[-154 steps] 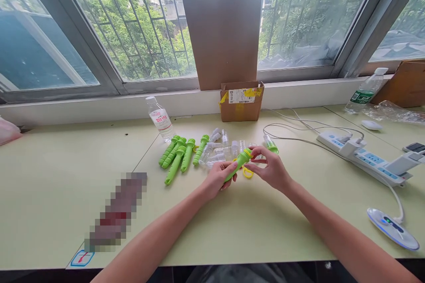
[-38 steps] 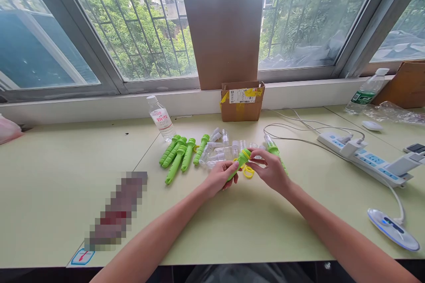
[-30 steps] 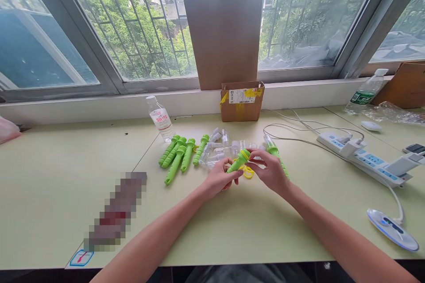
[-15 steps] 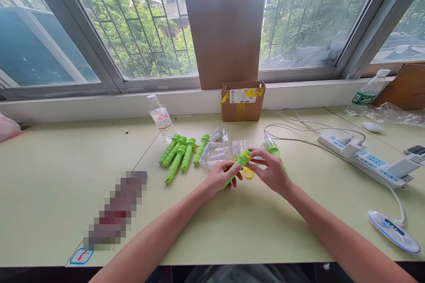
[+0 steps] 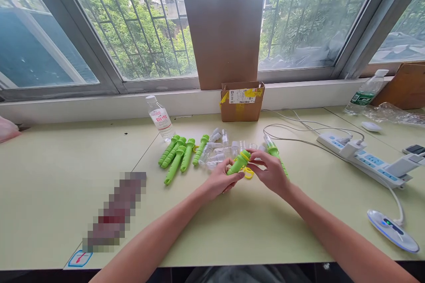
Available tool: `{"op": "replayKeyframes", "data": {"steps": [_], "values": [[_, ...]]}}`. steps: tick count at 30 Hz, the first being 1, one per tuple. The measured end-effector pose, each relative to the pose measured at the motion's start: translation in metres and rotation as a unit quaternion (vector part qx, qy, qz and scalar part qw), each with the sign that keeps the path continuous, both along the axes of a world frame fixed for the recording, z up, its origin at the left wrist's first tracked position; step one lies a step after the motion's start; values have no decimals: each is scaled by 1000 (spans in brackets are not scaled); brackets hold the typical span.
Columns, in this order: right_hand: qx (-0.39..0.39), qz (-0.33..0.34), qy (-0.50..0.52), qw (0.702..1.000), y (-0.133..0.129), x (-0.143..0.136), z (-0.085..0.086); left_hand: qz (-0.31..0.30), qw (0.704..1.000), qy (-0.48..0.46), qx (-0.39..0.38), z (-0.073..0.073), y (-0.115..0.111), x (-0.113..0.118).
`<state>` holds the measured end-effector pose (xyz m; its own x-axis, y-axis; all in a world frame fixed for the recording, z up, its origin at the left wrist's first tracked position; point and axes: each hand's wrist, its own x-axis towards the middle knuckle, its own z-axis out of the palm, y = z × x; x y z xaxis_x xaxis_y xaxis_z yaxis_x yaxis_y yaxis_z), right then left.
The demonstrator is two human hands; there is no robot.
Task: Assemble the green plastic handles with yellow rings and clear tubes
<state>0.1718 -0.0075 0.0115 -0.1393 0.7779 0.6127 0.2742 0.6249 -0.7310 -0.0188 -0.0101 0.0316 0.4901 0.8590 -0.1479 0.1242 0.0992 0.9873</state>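
Observation:
My left hand [image 5: 223, 179] is wrapped round a green plastic handle [image 5: 238, 164], its threaded end tilted up to the right. Around the neck of that handle sits a thin yellow ring [image 5: 245, 155]. The fingertips of my right hand [image 5: 270, 170] pinch at the ring and neck; the exact contact is partly hidden. Another yellow ring [image 5: 248, 174] shows on the table just below the hands. Clear plastic caps [image 5: 217, 157] lie in a pile behind them. To the right, a green handle with a clear cap [image 5: 273, 149] is partly covered by my right hand.
Several green handles [image 5: 175, 166] lie left of the pile. A water bottle [image 5: 160, 119] and a small cardboard box [image 5: 241, 108] stand at the back. A power strip [image 5: 368, 159] with cables is on the right; a blurred dark object [image 5: 116, 212] lies front left.
The left fingers have shifted on the green handle, and the thumb now lies lower across it. The right hand stays at the threaded end, almost unmoved.

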Motion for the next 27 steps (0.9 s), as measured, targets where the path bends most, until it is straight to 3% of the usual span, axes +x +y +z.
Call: {"op": "replayKeyframes", "data": {"steps": [7,16,21,27], "values": [[0,-6,8,1000,-1,0,2,26,999,-5,30,6,1,1],[-14,-3,-9,1000,0,0,1,-13,999,-5,37,2,3,-1],[-14,0,-1,1000,-1,-1,0,19,999,23,17,3,3,-1],[0,-1,7,1000,-1,-1,0,32,999,-13,24,0,3,0]]}}
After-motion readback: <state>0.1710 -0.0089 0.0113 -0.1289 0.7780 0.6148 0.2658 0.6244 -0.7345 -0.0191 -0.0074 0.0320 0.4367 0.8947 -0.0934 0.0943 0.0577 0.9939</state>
